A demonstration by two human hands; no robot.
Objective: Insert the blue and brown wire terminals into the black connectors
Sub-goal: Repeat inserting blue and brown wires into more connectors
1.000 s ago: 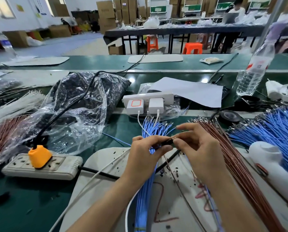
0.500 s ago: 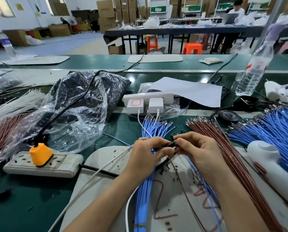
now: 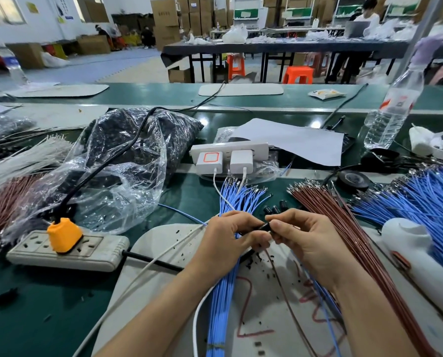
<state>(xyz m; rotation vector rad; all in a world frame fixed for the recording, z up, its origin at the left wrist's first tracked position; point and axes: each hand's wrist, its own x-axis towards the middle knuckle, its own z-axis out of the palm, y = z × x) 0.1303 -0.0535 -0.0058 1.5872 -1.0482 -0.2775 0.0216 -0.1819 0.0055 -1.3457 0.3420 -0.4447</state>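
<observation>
Brown wires (image 3: 6, 202) lie fanned at the far left of the green worktop (image 3: 35, 318), with a sheaf of white wires (image 3: 22, 161) just behind them. Next comes a clear plastic bag (image 3: 127, 155) of dark parts. In front of it is a grey power strip (image 3: 68, 253) with an orange plug (image 3: 64, 234) seated in it.

A white mat (image 3: 169, 235) lies before you. The blue bundle (image 3: 221, 305) runs down its middle, its terminals pointing away from you toward a white charger block (image 3: 228, 153). Your left grip (image 3: 225, 240) sits above that bundle, fingers curled, pinching one end of a small black connector (image 3: 263, 226). Your right grip (image 3: 308, 243) meets it from the other side, thumb and forefinger pinched on the connector's other end.

A single brown wire (image 3: 284, 292) trails down over the mat from between your hands. It seems to end at the connector, though your fingers hide the joint. A few loose black connectors (image 3: 274, 208) lie on the worktop just beyond your knuckles.

To the right, the brown bundle (image 3: 357, 240) slants along the mat's edge. Beyond it spreads the blue pile (image 3: 421, 202), with a white handheld tool (image 3: 411, 243) lying in front. A clear water bottle (image 3: 393, 109) stands at the back right.
</observation>
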